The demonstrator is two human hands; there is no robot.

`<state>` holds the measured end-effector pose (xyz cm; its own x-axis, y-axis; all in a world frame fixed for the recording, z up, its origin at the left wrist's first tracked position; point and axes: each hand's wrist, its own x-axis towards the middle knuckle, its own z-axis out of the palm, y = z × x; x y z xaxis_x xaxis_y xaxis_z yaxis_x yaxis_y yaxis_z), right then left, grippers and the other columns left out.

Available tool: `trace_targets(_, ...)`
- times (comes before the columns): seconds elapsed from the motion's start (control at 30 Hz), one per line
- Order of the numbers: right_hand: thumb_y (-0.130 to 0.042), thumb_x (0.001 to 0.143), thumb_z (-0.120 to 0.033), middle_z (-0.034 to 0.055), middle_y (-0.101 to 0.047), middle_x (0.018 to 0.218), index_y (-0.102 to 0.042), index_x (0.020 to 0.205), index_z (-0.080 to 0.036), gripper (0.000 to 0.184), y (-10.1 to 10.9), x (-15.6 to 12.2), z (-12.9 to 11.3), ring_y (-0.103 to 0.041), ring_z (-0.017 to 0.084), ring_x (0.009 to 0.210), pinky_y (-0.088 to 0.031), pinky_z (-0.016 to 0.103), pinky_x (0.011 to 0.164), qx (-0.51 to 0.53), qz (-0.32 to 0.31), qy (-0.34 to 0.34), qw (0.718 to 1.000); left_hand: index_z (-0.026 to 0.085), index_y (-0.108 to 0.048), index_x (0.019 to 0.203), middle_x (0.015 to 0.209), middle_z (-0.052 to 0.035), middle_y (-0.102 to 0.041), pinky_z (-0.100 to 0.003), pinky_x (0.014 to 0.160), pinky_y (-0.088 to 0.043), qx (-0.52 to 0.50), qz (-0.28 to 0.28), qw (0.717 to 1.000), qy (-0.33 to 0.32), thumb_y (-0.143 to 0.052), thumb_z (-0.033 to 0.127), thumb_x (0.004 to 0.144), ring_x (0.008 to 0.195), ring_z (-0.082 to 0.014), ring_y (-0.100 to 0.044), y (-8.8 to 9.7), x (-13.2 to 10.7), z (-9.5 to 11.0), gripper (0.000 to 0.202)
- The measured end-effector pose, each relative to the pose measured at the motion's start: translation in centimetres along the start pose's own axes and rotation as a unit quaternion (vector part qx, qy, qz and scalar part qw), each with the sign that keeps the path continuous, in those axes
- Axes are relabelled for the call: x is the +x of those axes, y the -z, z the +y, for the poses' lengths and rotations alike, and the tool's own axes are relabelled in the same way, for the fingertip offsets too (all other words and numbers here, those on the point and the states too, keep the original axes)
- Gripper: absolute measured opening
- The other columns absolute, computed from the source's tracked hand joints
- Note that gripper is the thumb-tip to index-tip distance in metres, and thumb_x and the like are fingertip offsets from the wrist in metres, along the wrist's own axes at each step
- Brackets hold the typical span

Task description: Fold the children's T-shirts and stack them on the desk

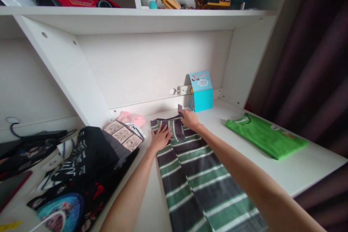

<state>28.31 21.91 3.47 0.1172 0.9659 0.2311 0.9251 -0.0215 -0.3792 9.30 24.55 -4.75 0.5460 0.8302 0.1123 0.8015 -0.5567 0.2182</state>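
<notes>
View: head camera, looking down along both forearms
Striped shirt [195,174]: laid flat on the white desk [312,166], from the lower centre of the frame up to the centre, collar end uppermost
Left hand [161,137]: fingers spread and flat, nothing gripped, palm pressed on the upper left part of the shirt
Right hand [189,119]: fingers curled closed on fabric at the shirt's top edge, where a dark fold is raised just above them
Handling: the shirt is judged light, soft and limp, likely to slide on the smooth desk; it is best taken by pinched edges at the collar, shoulders or hem
Edges: the back panel is met just above the collar; a teal card [201,92] stands just beside the right hand; the hem is cut off by the lower frame edge
Open room: bare desk is left between the shirt and a folded green T-shirt [265,134] at centre right; black printed garments [81,174] lie near at lower left
Overhead: a shelf [136,12] in the upper frame, well apart from both hands
</notes>
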Motion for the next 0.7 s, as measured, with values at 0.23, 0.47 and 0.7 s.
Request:
trace_targets(0.23,-0.049,0.081,-0.021,0.0106,-0.060,0.108,-0.051,0.118,-0.019,0.038,-3.7,-4.8,-5.1,-0.060,0.022,0.095,-0.045,0.030,0.077,-0.035,-0.097,0.110,0.989,0.027,-0.004,0.143,0.142,-0.0054,-0.034,-0.055,0.105,-0.011,-0.089,0.043,0.994,0.052,-0.019,0.036,0.094,0.131,-0.0209,-0.029,-0.3,0.4,-0.9,0.053)
trace_targets(0.47,-0.053,0.080,-0.036,0.0162,-0.055,0.118,-0.044,0.126,-0.012,0.053,3.2,-13.0,4.3,-0.050,0.027,0.110,-0.039,0.035,0.091,-0.056,-0.089,0.089,0.990,0.033,-0.045,0.129,0.135,0.0016,-0.046,-0.050,0.108,-0.007,-0.143,0.059,0.986,0.061,-0.021,0.045,0.093,0.130,-0.0216,-0.031,-0.3,0.7,-1.1,0.045)
trace_targets(0.7,-0.052,0.076,-0.030,0.0086,-0.067,0.091,-0.058,0.102,-0.019,0.029,4.7,-23.6,13.0,-0.064,0.025,0.083,-0.049,0.035,0.073,-0.072,-0.127,0.021,0.989,0.028,-0.057,0.119,0.120,-0.0006,-0.060,-0.039,0.104,-0.028,-0.258,0.125,0.955,0.073,-0.037,0.042,0.090,0.117,-0.0220,-0.049,-0.4,1.2,-1.4,0.038)
